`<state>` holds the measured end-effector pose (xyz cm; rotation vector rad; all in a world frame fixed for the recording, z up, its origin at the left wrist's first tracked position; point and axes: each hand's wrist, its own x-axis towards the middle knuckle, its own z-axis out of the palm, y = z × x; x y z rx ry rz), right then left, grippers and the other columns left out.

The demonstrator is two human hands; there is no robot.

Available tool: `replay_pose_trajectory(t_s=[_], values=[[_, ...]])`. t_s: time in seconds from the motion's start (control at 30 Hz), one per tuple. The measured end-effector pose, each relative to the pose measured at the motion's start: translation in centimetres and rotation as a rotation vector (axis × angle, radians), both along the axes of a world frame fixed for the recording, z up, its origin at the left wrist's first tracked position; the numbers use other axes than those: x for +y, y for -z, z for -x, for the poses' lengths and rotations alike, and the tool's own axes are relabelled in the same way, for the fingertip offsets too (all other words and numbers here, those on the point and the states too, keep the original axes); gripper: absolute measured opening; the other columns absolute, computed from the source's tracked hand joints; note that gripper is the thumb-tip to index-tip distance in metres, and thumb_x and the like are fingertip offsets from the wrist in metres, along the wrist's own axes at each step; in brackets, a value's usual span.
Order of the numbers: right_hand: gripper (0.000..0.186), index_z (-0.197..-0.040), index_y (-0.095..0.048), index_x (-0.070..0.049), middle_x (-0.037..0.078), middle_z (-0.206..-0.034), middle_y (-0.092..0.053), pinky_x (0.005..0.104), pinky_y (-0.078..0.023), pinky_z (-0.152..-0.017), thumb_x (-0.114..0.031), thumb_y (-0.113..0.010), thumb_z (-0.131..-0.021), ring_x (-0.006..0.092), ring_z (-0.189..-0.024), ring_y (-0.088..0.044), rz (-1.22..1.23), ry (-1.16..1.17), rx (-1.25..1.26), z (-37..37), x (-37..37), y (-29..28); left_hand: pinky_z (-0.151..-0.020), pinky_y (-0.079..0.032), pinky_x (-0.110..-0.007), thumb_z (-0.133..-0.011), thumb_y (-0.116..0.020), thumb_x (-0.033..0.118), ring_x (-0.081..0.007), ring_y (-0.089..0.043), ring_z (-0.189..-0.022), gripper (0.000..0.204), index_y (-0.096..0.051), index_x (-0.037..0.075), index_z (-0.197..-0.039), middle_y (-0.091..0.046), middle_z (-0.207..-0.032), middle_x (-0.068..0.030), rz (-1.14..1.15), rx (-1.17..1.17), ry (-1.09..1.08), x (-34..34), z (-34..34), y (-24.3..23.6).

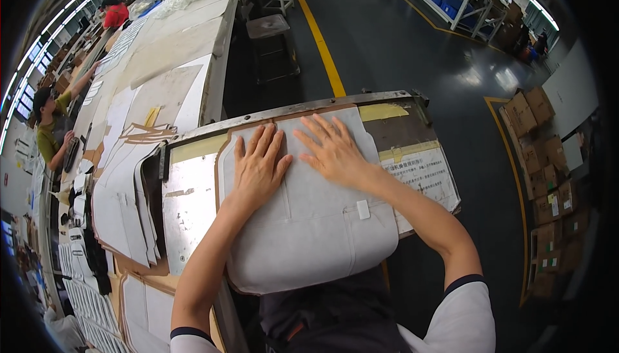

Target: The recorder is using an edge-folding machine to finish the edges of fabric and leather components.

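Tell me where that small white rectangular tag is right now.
In the head view, the small white rectangular tag is right of centre, on the pale grey panel near its right edge, below the right hand.

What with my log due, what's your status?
Left hand, right hand open, flat on pale panel. Panel's near end curved. Small white tag atop; stacked panels at left.

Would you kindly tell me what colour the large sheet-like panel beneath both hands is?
The large sheet-like panel is pale grey, edged brown, best seen in the head view.
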<state>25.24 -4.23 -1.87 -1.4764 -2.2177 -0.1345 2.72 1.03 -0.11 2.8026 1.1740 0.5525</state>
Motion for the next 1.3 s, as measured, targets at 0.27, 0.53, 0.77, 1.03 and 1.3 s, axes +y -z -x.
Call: replay_pose_trajectory(t_s=[0.27, 0.53, 0.77, 1.03, 1.3], values=[[0.057, -0.147, -0.053, -0.004, 0.023, -0.157, -0.043, 0.0614, -0.022, -0.121, -0.041, -0.055, -0.104, 0.0395, -0.149, -0.034, -0.005, -0.028, 0.024, -0.4, 0.4, -0.6, -0.125, -0.016, -0.056, -0.109, -0.045, 0.041, -0.0295, -0.032, -0.154, 0.057, -0.047, 0.008, -0.155, -0.044, -0.162, -0.0131, -0.005, 0.028, -0.016, 0.7, -0.3, -0.2], [0.056, -0.146, -0.052, -0.001, 0.024, -0.155, -0.043, 0.0610, -0.023, -0.121, -0.038, -0.054, -0.105, 0.0391, -0.149, -0.033, -0.014, 0.135, -0.016, -3.0, -1.5, 0.2, -0.123, -0.021, -0.055, -0.105, -0.054, 0.037, -0.0314, -0.038, -0.150, 0.054, -0.052, 0.008, -0.151, -0.050, -0.156, -0.0139, -0.040, 0.007, 0.003, 0.7, -0.2, -0.5], [0.053, -0.142, -0.054, 0.001, 0.022, -0.149, -0.044, 0.0569, -0.030, -0.117, -0.032, -0.062, -0.101, 0.0383, -0.141, -0.040, 0.046, 0.090, 0.082, -3.8, -0.4, -1.8, -0.124, -0.020, -0.057, -0.103, -0.059, 0.036, -0.0333, -0.039, -0.149, 0.055, -0.053, 0.006, -0.149, -0.050, -0.156, -0.0145, -0.021, 0.003, 0.003, 0.7, -0.7, -1.4], [0.057, -0.138, -0.056, 0.006, 0.031, -0.144, -0.047, 0.0589, -0.032, -0.114, -0.036, -0.064, -0.099, 0.0438, -0.138, -0.043, -0.079, 0.213, -0.002, -3.3, -1.1, -0.4, -0.127, -0.015, -0.054, -0.107, -0.051, 0.039, -0.0313, -0.033, -0.153, 0.057, -0.047, 0.009, -0.155, -0.043, -0.161, -0.0126, 0.018, 0.110, -0.041, 0.5, -0.6, -1.2], [0.062, -0.137, -0.055, 0.008, 0.037, -0.142, -0.047, 0.0641, -0.029, -0.115, -0.042, -0.059, -0.102, 0.0527, -0.138, -0.042, -0.046, 0.186, -0.012, -3.8, -1.7, -0.6, -0.128, -0.013, -0.053, -0.109, -0.046, 0.043, -0.0314, -0.031, -0.154, 0.059, -0.043, 0.007, -0.156, -0.042, -0.162, -0.0147, 0.064, 0.109, -0.052, 0.4, -1.4, -1.4]])
